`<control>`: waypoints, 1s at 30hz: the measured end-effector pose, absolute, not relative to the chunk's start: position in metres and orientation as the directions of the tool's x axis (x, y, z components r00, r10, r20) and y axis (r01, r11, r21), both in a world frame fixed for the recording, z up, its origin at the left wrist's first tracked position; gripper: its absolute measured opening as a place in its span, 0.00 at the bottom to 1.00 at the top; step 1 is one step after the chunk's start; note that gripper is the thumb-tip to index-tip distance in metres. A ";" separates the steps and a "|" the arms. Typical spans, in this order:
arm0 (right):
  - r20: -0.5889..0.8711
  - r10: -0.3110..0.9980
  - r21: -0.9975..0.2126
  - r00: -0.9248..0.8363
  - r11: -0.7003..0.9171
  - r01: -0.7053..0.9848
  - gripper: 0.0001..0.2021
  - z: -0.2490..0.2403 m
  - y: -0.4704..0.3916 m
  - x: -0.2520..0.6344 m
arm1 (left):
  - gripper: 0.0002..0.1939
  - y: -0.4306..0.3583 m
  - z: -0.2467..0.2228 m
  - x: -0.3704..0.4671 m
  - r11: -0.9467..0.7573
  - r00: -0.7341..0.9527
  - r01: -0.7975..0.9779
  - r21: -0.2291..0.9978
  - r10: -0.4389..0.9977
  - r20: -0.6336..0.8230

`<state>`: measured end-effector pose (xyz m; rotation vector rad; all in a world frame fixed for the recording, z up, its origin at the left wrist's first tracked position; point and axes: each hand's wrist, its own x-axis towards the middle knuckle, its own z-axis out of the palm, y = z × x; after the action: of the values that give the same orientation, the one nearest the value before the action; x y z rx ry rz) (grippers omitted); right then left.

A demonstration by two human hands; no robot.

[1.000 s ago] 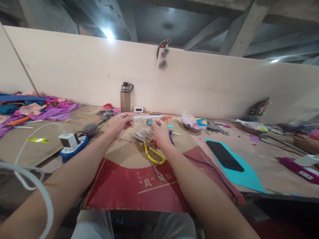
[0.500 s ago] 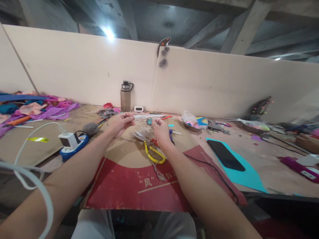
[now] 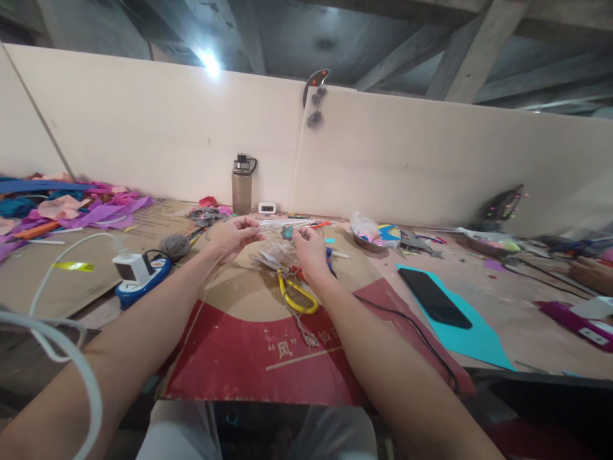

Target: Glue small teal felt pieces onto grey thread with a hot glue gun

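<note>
My left hand (image 3: pixel 235 237) is raised over the cardboard, fingertips pinched together; whatever lies between them is too small to make out. To its right, my right hand (image 3: pixel 310 250) pinches a small grey and teal piece (image 3: pixel 287 232) that sticks out from its fingertips. A gap separates the two hands. Below them, scissors with yellow handles (image 3: pixel 297 300) lie on the red and brown cardboard (image 3: pixel 230 358), blades pointing away to the left. A grey yarn strand (image 3: pixel 306 332) trails beside the handles. Small pale scraps are scattered between the hands.
A grey yarn ball (image 3: pixel 175 247) sits by a blue power strip (image 3: pixel 143 286) on the left. Behind stand a bottle (image 3: pixel 242 188) and a small white clock (image 3: pixel 267 208). At right are a bowl (image 3: pixel 368 243), a black phone (image 3: pixel 433 297) and another person's hand (image 3: pixel 591 276).
Both hands stay almost in place, still pinched. My left hand's fingers have shifted very slightly right; the grey yarn around the scissors handles now covers less of them.
</note>
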<state>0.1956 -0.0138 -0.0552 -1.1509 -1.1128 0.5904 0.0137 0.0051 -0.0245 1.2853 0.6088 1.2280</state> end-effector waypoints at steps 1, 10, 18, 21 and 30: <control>0.383 0.842 -0.924 0.380 0.350 0.154 0.09 -0.055 -0.014 0.196 | 0.12 0.006 -0.025 0.013 -0.173 0.304 -0.338 0.925 0.910 0.281; 0.380 0.847 -0.925 0.371 0.348 0.152 0.08 -0.055 -0.015 0.196 | 0.10 0.007 -0.027 0.013 -0.207 0.342 -0.331 0.921 0.883 0.321; 0.390 0.856 -0.920 0.341 0.347 0.181 0.10 -0.051 -0.018 0.195 | 0.07 -0.003 -0.021 0.017 -0.084 0.360 -0.290 0.953 0.913 0.190; 0.433 0.855 -0.894 0.285 0.367 0.256 0.11 -0.050 -0.021 0.194 | 0.12 -0.003 -0.025 0.020 -0.121 0.351 -0.141 0.983 0.922 0.164; 0.482 0.854 -0.838 0.193 0.386 0.386 0.10 -0.048 -0.026 0.192 | 0.11 -0.015 -0.027 0.031 -0.181 0.447 -0.059 0.982 0.874 0.188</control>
<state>0.1925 -0.0263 -0.0481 -1.2069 -1.4093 0.4770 0.0311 -0.0150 -0.0271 1.5198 0.7475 0.9908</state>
